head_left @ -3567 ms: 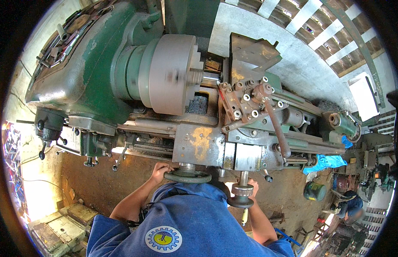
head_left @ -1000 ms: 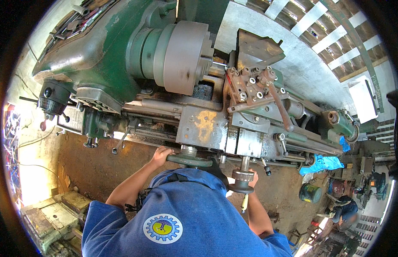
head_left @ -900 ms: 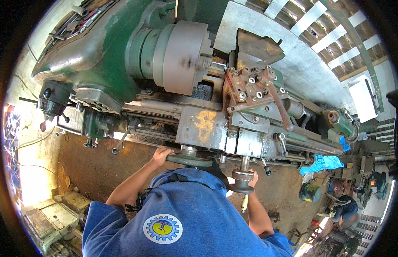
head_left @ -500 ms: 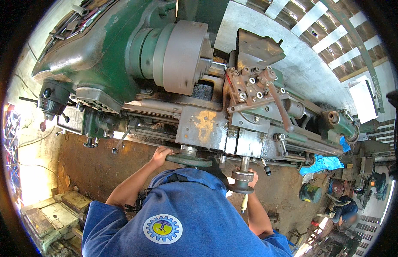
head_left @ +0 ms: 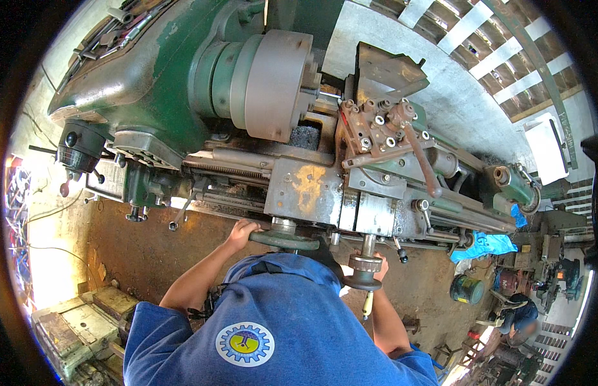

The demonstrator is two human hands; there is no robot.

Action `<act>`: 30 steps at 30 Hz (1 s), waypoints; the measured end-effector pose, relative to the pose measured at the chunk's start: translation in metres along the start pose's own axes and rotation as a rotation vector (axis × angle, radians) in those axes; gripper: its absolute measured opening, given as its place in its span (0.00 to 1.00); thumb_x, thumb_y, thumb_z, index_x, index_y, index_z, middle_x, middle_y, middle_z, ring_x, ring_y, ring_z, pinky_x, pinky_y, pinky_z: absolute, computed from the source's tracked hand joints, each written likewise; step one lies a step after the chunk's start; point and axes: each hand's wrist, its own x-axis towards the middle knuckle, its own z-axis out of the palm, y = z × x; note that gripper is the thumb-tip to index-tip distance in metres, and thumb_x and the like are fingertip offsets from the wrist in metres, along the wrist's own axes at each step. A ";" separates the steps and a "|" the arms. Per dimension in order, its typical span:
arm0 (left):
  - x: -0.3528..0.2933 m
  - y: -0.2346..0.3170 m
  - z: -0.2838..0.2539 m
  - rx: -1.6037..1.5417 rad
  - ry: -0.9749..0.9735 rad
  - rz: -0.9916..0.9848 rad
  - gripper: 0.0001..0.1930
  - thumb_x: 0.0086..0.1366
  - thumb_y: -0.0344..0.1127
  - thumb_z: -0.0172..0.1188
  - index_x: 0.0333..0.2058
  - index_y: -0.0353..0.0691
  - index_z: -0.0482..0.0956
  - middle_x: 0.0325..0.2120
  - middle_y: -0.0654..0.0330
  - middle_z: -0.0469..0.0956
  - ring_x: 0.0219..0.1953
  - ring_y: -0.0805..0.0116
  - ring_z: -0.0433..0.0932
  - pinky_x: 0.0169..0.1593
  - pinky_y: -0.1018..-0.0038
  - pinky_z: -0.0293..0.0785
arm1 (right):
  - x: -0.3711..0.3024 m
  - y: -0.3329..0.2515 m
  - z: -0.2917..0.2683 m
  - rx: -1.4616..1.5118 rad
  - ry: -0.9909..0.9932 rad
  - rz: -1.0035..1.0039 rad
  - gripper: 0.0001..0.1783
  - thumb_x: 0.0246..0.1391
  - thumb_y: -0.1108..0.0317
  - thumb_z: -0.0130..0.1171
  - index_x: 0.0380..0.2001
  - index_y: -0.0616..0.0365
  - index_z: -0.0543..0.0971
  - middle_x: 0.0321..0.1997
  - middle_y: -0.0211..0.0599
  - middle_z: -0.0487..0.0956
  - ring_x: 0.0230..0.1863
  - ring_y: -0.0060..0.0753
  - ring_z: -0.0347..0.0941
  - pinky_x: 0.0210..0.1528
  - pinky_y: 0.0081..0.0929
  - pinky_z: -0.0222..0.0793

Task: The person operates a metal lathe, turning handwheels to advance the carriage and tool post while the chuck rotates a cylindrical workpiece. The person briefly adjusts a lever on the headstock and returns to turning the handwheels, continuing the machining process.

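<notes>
My left hand (head_left: 241,235) is closed on the left rim of the large carriage handwheel (head_left: 285,241), on the front of a green metal lathe. At the cross-slide handwheel (head_left: 363,273), which has a pale handle hanging down, my right hand (head_left: 381,265) grips the right side; the wheel partly hides its fingers. The smooth grey chuck (head_left: 276,87) holds a thin bright rod (head_left: 329,96) that points at the tool post. Bolts and a long lever (head_left: 422,161) top the rusty tool post (head_left: 379,128). Beneath it, the carriage (head_left: 305,190) has worn yellow paint.
The green headstock (head_left: 144,77) stands at the left with tools (head_left: 112,32) lying on top. To the right is the tailstock (head_left: 512,183). A green bucket (head_left: 466,289) and blue plastic sheet (head_left: 484,246) are on the right. Another person (head_left: 519,315) sits at the far right.
</notes>
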 end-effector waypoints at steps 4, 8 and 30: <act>0.001 0.003 -0.002 0.033 -0.022 -0.006 0.20 0.61 0.42 0.49 0.20 0.28 0.74 0.25 0.48 0.80 0.37 0.58 0.81 0.43 0.69 0.70 | 0.001 0.000 0.001 -0.029 -0.028 0.032 0.18 0.39 0.55 0.62 0.12 0.59 0.74 0.17 0.51 0.76 0.22 0.54 0.78 0.22 0.42 0.72; -0.001 0.009 -0.004 0.075 -0.028 0.007 0.20 0.61 0.42 0.49 0.21 0.28 0.75 0.26 0.48 0.80 0.37 0.59 0.80 0.45 0.70 0.68 | 0.001 0.002 0.003 -0.031 -0.017 0.021 0.18 0.39 0.56 0.61 0.12 0.59 0.74 0.16 0.51 0.76 0.22 0.54 0.78 0.22 0.42 0.72; 0.000 -0.005 -0.001 -0.050 -0.006 -0.016 0.19 0.60 0.40 0.52 0.19 0.28 0.75 0.21 0.50 0.78 0.34 0.58 0.80 0.43 0.70 0.68 | 0.001 0.004 0.004 -0.017 -0.044 0.017 0.19 0.40 0.54 0.62 0.13 0.59 0.75 0.20 0.50 0.78 0.24 0.53 0.78 0.24 0.43 0.73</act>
